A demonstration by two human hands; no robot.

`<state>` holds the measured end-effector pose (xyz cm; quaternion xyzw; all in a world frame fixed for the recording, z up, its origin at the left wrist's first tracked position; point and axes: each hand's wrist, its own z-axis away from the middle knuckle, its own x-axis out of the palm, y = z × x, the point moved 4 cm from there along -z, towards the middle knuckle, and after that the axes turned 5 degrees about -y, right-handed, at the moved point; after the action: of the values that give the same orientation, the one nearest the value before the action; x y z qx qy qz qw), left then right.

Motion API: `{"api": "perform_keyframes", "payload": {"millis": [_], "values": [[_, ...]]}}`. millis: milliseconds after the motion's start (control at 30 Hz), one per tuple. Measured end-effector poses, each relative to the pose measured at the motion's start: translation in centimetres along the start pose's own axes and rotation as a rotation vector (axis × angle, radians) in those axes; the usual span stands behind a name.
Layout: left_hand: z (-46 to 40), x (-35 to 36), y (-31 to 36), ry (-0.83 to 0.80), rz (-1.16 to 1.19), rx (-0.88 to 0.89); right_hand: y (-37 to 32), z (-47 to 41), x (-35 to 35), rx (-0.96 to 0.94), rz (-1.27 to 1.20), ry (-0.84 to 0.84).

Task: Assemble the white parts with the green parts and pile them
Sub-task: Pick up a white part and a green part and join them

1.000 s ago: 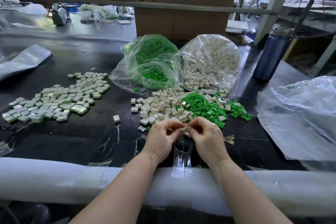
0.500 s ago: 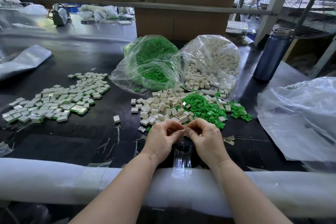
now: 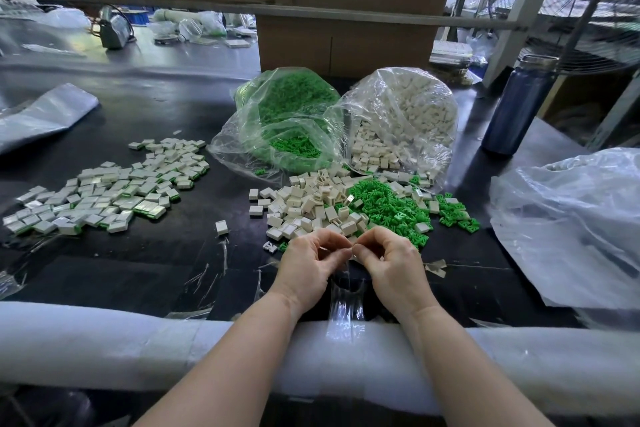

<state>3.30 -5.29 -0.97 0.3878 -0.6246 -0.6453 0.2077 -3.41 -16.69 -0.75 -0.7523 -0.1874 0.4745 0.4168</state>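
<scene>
Two clear bags [image 3: 398,125] of loose stock sit at 12 o'clock; assembled pile [image 3: 104,194] at 9; white parts [image 3: 311,204] and green parts [image 3: 388,208] ahead. Our left hand [image 3: 308,265] and right hand [image 3: 391,263] meet, fingers curled; what they pinch we cannot tell.

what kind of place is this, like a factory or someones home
Most likely a small factory assembly bench: clear plastic bags of green parts and white parts, brown cardboard cartons behind, and a large pile of assembled white-and-green pieces.

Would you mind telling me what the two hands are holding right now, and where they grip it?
Both the left hand and right hand pinch something small between their fingertips, but the fingers hide it.
</scene>
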Motion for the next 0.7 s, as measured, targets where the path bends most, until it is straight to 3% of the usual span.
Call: {"api": "perform_keyframes", "payload": {"millis": [700], "values": [[-0.07,0.02,-0.22,-0.001,0.005,0.006,-0.02,0.00,-0.12,0.016,0.020,0.008]]}}
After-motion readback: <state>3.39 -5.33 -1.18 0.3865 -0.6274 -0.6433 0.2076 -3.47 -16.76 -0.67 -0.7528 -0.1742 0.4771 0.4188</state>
